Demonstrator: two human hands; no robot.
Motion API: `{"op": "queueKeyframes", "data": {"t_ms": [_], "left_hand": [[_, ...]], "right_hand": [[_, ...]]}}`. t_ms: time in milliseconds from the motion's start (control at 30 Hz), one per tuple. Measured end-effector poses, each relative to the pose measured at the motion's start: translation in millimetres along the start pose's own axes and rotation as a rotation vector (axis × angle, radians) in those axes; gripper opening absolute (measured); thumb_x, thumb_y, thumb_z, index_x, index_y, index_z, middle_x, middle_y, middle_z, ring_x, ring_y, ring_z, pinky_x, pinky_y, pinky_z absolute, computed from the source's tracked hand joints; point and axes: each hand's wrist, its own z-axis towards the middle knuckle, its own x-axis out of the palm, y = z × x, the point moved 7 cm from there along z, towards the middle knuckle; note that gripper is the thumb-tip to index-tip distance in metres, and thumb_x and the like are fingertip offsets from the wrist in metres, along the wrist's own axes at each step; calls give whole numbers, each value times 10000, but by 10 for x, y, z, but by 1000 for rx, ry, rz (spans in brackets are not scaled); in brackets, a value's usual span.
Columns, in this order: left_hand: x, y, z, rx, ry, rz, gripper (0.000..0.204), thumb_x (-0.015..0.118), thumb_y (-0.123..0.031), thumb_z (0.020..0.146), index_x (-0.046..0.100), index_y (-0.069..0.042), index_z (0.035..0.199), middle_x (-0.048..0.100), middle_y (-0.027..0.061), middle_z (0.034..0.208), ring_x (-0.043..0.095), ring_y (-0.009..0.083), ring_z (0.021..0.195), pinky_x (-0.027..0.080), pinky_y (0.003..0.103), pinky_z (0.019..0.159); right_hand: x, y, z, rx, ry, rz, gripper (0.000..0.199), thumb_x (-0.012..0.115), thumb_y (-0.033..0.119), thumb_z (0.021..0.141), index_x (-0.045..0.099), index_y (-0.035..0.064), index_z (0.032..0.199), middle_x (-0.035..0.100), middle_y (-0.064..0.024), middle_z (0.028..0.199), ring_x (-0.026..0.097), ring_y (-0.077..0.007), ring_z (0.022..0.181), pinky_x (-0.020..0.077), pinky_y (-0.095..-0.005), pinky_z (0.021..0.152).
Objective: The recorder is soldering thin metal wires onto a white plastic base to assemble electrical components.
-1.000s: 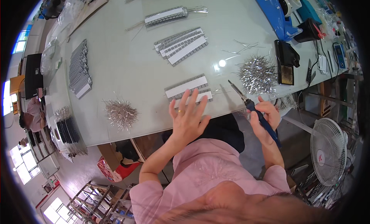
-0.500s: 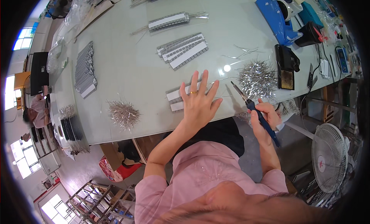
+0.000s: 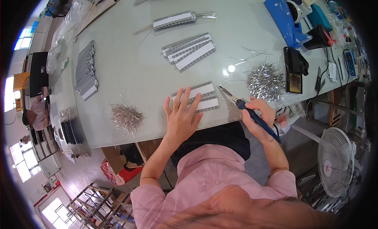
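Two flat white strips with grey square pads along their edges, an upper strip (image 3: 206, 88) and a lower strip (image 3: 210, 103), lie side by side near the table's front edge. My left hand (image 3: 181, 118) rests over their left part with fingers spread, hiding some of both. In my right hand (image 3: 261, 113) is a soldering iron (image 3: 232, 96) with a dark blue handle. Its tip points up and left, just off the right end of the upper strip; whether it touches anything there cannot be made out. Thin wires stick out near that end.
Piles of short silvery wires (image 3: 265, 82) (image 3: 126, 118) flank the strips. Farther back lie a stack of similar strips (image 3: 189, 51) and a wired bundle (image 3: 174, 21). A black iron stand (image 3: 294, 85) and a blue tape dispenser (image 3: 281, 22) stand right; a white fan (image 3: 336, 162) is below.
My left hand has moved left and down, uncovering the strips' right ends. My right hand has brought the soldering iron left, its tip now close to the upper strip's end.
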Motion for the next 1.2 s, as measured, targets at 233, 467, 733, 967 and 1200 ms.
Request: {"op": "queueKeyframes", "data": {"t_ms": [233, 467, 733, 967, 1200], "left_hand": [[16, 11, 1, 6, 0, -25, 544, 615, -283, 891, 505, -186, 1415, 361, 145, 1524, 320, 323, 1410, 132, 580, 1119], [28, 2, 0, 10, -2, -23, 554, 623, -290, 888, 501, -194, 1420, 350, 138, 1532, 314, 317, 1414, 124, 577, 1122], [44, 1, 12, 9, -8, -29, 556, 626, -303, 886, 505, -203, 1420, 348, 121, 1536, 300, 297, 1424, 99, 566, 1132], [11, 49, -10, -24, 2, -22, 557, 631, -310, 880, 514, -210, 1415, 347, 118, 1540, 301, 288, 1428, 89, 557, 1136], [-203, 253, -258, -113, -92, 26, 623, 644, -396, 860, 492, -192, 1429, 353, 133, 1542, 306, 295, 1434, 111, 577, 1128]], "right_hand": [[55, 109, 80, -67, 77, -36, 180, 717, 2, 732, 615, 16, 879, 661, -119, 783, 674, -253, 731, 523, -440, 924], [96, 189, 164, -120, 99, -82, 179, 741, 31, 710, 630, 39, 850, 649, -103, 734, 670, -280, 672, 561, -421, 882], [114, 224, 201, -131, 136, -118, 182, 743, 32, 709, 624, 44, 847, 637, -91, 718, 662, -277, 656, 565, -423, 876], [166, 212, 229, -65, 158, -63, 191, 743, 25, 707, 622, 37, 854, 632, -112, 730, 652, -299, 660, 545, -424, 895], [39, -336, -111, 285, 54, 114, 161, 674, -56, 781, 599, -3, 913, 630, -110, 866, 664, -198, 766, 524, -329, 847]]}}
